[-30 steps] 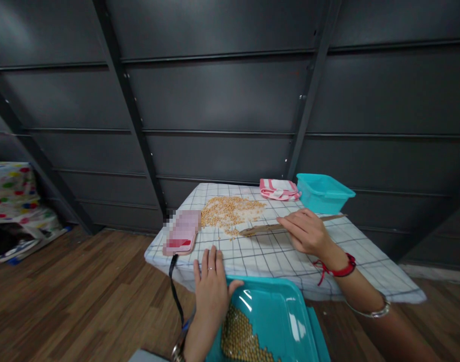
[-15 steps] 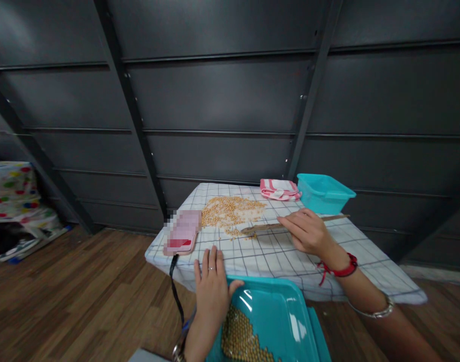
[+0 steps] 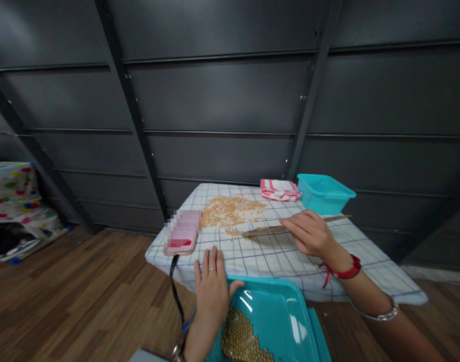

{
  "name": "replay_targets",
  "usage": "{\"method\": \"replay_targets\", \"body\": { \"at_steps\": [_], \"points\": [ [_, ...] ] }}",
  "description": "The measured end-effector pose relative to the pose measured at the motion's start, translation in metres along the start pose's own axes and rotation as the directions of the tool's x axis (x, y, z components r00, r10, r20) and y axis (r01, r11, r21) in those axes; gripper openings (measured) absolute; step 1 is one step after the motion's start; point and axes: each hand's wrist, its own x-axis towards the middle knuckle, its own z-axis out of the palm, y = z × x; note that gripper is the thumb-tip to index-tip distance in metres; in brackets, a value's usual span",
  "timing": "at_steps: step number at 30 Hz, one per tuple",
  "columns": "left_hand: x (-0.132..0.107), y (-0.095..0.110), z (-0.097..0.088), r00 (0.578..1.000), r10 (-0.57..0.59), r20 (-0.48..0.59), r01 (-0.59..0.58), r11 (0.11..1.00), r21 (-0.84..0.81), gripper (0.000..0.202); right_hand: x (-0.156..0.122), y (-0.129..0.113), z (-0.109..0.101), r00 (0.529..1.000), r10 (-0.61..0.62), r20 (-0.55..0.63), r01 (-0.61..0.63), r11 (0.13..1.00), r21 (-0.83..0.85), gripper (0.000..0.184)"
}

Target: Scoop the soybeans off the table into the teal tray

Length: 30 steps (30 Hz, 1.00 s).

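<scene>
My right hand (image 3: 308, 234) is closed round a thin wooden stick (image 3: 269, 230) that lies flat across the checked tablecloth (image 3: 275, 256), its tip at the near edge of a pile of yellow beans (image 3: 230, 211). A few loose beans lie right by that tip. My left hand (image 3: 212, 289) grips the far left rim of a teal tray (image 3: 286, 311) held against the table's front edge, thumb inside the tray, fingers flat on the cloth. More yellow beans (image 3: 243, 342) are heaped in the near part of the tray.
A pink phone case (image 3: 181, 234) with a black strap hanging down lies at the table's left front corner. A pink striped cloth (image 3: 279, 189) and a teal tub (image 3: 323, 192) sit at the far edge. Dark metal wall panels stand behind; a spotted bundle (image 3: 14, 193) lies on the wooden floor, left.
My right hand has slid the stick slightly to the right and toward me. The left hand and the tray have not moved.
</scene>
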Motion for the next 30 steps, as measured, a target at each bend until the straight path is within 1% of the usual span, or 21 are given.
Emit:
{"method": "replay_targets", "body": {
  "at_steps": [4, 7, 13, 16, 19, 23, 30],
  "points": [
    [0.000, 0.000, -0.001, 1.000, 0.013, -0.013, -0.013, 1.000, 0.015, 0.082, -0.001, 0.001, -0.002, 1.000, -0.007, -0.012, 0.007, 1.000, -0.012, 0.042],
    [0.000, 0.000, -0.001, 1.000, 0.007, -0.009, -0.007, 1.000, 0.025, 0.081, -0.003, 0.003, 0.000, 1.000, 0.001, 0.004, -0.001, 0.999, -0.040, 0.042],
    [0.000, 0.000, 0.000, 1.000, 0.007, 0.007, -0.007, 0.999, 0.037, 0.083, -0.004, 0.000, -0.002, 1.000, 0.013, 0.008, -0.013, 1.000, 0.019, 0.042],
    [0.000, 0.000, -0.001, 1.000, 0.010, 0.013, -0.010, 0.999, 0.040, 0.082, -0.004, 0.002, -0.003, 1.000, 0.018, 0.000, -0.018, 1.000, -0.008, 0.043],
    [0.001, 0.001, -0.002, 1.000, 0.008, 0.005, -0.008, 0.999, 0.035, 0.081, -0.004, 0.003, -0.002, 1.000, 0.016, 0.022, -0.015, 0.999, -0.041, 0.040],
    [0.001, 0.001, -0.002, 1.000, 0.005, -0.009, -0.005, 1.000, 0.012, 0.082, -0.005, 0.000, -0.003, 1.000, 0.000, 0.021, 0.000, 1.000, -0.008, 0.040],
    [0.001, 0.001, -0.002, 1.000, 0.008, 0.000, -0.008, 1.000, 0.010, 0.082, -0.004, -0.006, -0.012, 1.000, -0.021, 0.012, 0.021, 0.999, 0.030, 0.041]
  ]
}}
